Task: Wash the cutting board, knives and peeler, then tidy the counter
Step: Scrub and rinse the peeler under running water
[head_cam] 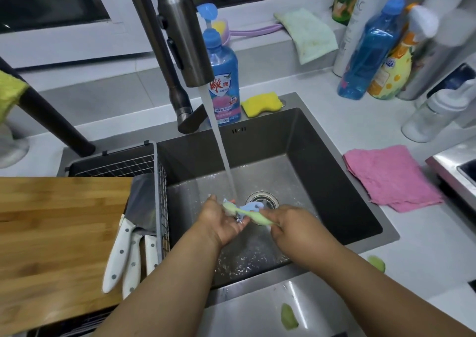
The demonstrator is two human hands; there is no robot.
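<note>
A pink cloth [391,178] lies on the counter right of the grip. Behind it stand a blue soap bottle [223,79] and a yellow sponge [261,103].

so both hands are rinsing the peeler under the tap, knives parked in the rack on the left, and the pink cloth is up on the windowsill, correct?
Not quite. The head view shows the pink cloth flat on the counter right of the sink; the windowsill cloth is the pale green one. The rest holds: both hands, left and right, hold the peeler under the tap, knives in the left rack.

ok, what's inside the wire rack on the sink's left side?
The wire rack holds three knives with white dotted handles, blades pointing into it. A broad grey blade shows; the cutting board covers the rack's left part, so anything else there is hidden.
</note>
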